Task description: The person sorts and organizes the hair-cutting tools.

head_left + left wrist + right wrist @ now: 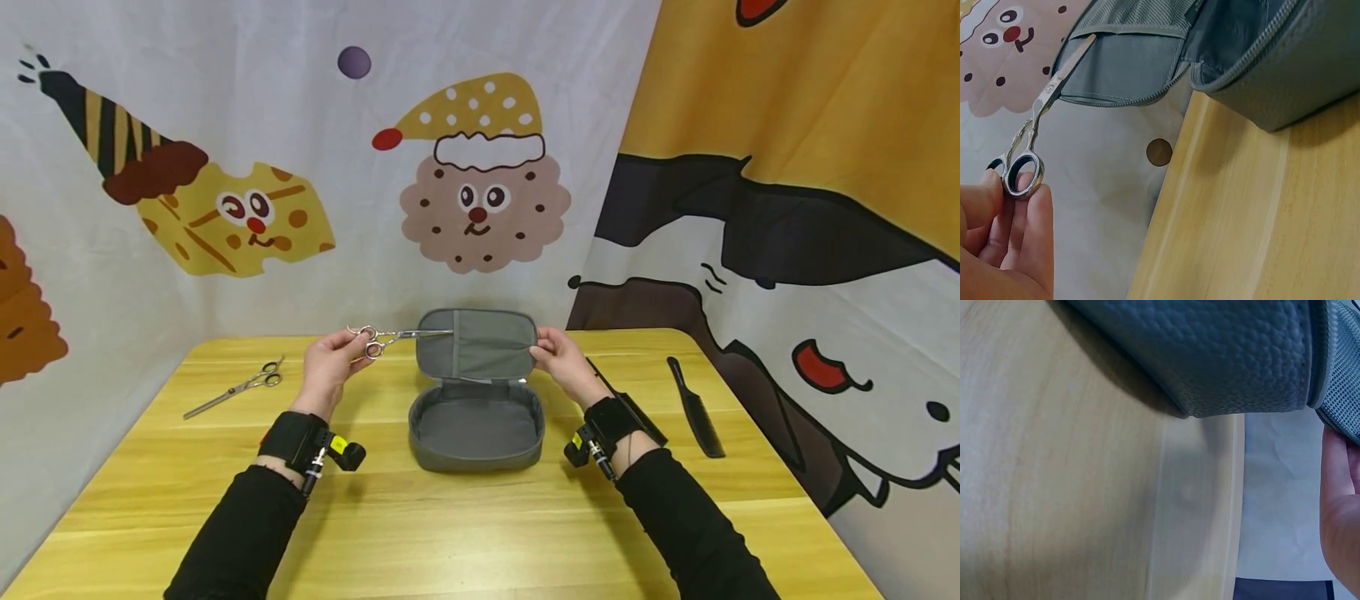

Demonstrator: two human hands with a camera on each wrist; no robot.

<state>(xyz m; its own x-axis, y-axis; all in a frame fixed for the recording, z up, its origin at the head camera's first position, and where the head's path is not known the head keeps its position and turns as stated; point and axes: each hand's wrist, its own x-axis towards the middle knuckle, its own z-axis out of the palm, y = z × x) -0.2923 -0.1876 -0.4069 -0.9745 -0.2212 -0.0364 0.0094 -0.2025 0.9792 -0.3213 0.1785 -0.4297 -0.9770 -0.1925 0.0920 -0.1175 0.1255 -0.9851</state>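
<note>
Thumb and fingers of my left hand (330, 367) pinch a pair of silver hair scissors (1035, 128) by the finger rings. Its blades point right, with the tip at the edge of the mesh pocket (1138, 20) inside the lid; whether it is inside the pocket I cannot tell. The grey zip case (477, 433) stands open on the table, lid (495, 343) raised. At the lid's right edge, my right hand (562, 362) grips it between thumb and fingers; in the right wrist view that hand (1341, 512) is partly cut off.
A second pair of scissors (236, 389) lies on the wooden table (465, 542) at the left. A black comb with a handle (697, 412) lies at the right. Another long black item (637, 412) is partly hidden behind my right wrist. A printed curtain (300, 100) hangs behind the table.
</note>
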